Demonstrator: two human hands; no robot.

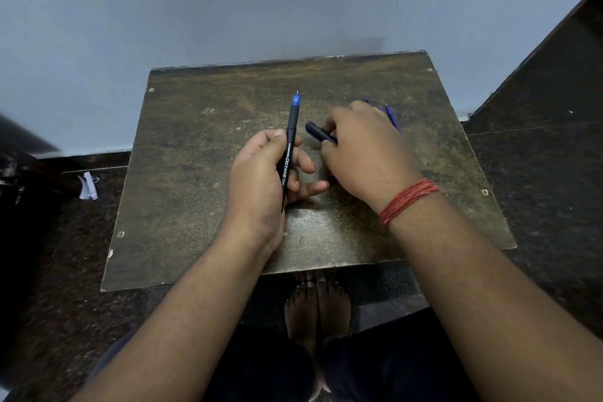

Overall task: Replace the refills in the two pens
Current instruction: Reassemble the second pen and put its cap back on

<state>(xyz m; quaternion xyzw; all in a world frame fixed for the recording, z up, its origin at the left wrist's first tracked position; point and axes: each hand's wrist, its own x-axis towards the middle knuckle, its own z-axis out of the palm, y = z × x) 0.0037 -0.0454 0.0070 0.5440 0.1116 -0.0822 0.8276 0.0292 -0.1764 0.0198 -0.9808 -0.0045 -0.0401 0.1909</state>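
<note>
Left hand (261, 173) holds pen (288, 143), tip away.

Worn, scratched brown board (202, 192), mid-frame, set over dark floor (65, 254). Blue refills (393, 116) lie on it right of centre, partly hidden.

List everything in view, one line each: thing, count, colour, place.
pen: one, black with blue tip, uncapped, upright in the left hand
pen cap: one, black, under the right hand's fingers
blue pieces: at least two, blue, on the table behind the right hand, mostly hidden
table: one, worn brown, centre
paper scrap: one, white, on the floor to the left
thread band: one, red, around the right wrist
left hand: holds the pen
right hand: on the pen cap
feet: two, bare, under the table
</note>
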